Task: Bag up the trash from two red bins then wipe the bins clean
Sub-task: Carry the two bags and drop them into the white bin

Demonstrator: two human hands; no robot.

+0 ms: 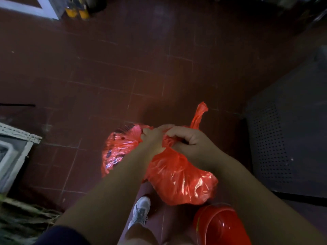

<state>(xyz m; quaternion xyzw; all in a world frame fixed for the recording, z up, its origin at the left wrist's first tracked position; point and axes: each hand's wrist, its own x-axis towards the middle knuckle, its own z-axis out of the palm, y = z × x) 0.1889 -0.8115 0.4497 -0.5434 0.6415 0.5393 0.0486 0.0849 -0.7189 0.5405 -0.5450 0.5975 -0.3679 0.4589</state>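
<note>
No readable text, labels, numbers or signs anywhere in view.

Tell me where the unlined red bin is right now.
The unlined red bin is at the bottom right of the head view, just below the red trash bag and right of the white sneaker.

Both bare forearms are extended forward and are seen converging ahead of the body; the left hand (pixel 153 138) and right hand (pixel 188 138) are held just beside each other, backs upward. Left hand: fingers curled, the gathered neck of the red bag (pixel 177 175) gripped at the fingertips; wrist roughly straight. Right hand: closed as a fist round the same neck, knuckles uppermost; a twisted tail of plastic is noted projecting beyond it.
</note>
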